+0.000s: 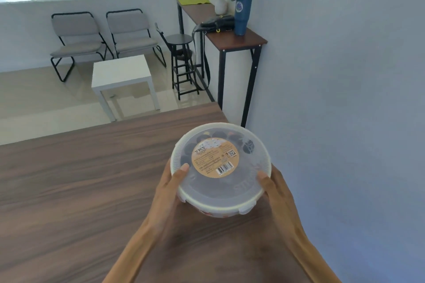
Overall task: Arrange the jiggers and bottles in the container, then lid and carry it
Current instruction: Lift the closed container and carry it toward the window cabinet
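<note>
my left hand (169, 187) and right hand (274, 187) clasp the round translucent plastic container (213, 193) above the brown wooden table (80, 179), thumbs pressing its lid (250, 167); i should carry it level.

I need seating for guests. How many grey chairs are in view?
2. One chair stands at the far left by the low wall; the other chair is just right of it. More may be out of frame.

A round translucent plastic container (216, 207) is sitting closed under its frosted lid (220, 165), which is wearing a tan barcode label (216, 157), with dark, indistinct shapes showing through at the far side.
</note>
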